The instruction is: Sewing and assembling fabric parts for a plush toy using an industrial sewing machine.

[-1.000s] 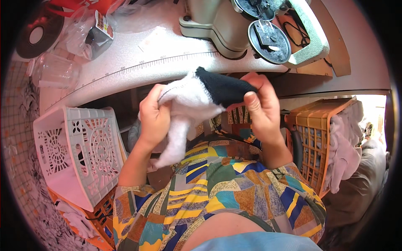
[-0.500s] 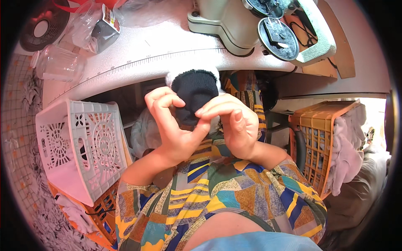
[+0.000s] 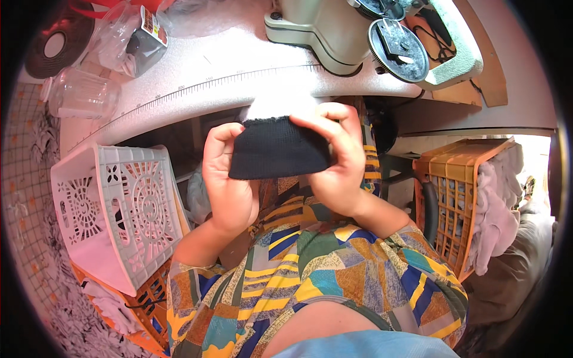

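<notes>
Between my hands a black knit cuff [image 3: 279,149] is stretched out flat and wide, just off the front edge of the table. Its upper edge is rough and fuzzy, and white fluffy material [image 3: 276,110], washed out by bright light, shows right behind it. My left hand [image 3: 225,173] grips the cuff's left end, fingertips at the upper corner and the thumb hidden behind it. On the right end my right hand [image 3: 341,161] is closed, with fingers over the upper edge and the thumb out of sight.
A pale sewing machine [image 3: 319,36] with round discs stands on the white table [image 3: 209,56], marked with a ruler scale. Clear jar [image 3: 83,94] and plastic bag [image 3: 113,45] lie at back left. White basket [image 3: 140,209] stands left; orange crate [image 3: 444,203] with grey cloth stands right.
The cuff was bunched and rounded between my fingers; now it is pulled out flat and wide. My right hand has turned and risen to its upper right corner.
</notes>
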A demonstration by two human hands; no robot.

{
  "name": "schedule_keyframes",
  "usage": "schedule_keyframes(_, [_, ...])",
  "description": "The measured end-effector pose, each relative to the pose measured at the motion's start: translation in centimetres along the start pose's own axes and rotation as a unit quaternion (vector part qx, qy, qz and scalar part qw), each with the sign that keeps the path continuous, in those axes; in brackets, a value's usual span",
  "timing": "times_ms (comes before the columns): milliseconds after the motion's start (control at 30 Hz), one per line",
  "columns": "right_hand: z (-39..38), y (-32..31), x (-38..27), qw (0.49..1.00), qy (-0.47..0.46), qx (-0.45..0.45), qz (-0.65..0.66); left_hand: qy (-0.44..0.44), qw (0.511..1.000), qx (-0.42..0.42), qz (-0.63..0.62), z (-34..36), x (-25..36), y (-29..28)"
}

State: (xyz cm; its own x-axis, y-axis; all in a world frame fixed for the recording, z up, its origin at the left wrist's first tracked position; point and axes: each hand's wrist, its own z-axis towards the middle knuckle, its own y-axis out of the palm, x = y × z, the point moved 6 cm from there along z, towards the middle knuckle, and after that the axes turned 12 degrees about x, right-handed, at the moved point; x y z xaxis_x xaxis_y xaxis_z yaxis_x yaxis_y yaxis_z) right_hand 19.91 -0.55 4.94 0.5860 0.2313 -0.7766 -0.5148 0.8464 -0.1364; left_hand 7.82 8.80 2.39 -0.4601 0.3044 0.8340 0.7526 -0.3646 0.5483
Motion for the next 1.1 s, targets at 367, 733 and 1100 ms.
schedule_keyframes(367, [-1.3,2.7,3.5,0.685,0.537,-0.085,0.486,-0.338,0.932,-0.059,-0.118,0.6,-2.4,0.1])
schedule_keyframes(733, [-0.6,-1.7,1.7,0.997,-0.032,0.046,-0.047,0.522,0.667,-0.162,0.507,-1.4,3.6,2.3])
schedule_keyframes(1100, [-1.1,0.4,2.5,0.926,0.269,-0.099,0.245,-0.099,0.934,-0.172,0.295,0.1,-2.6,-0.3])
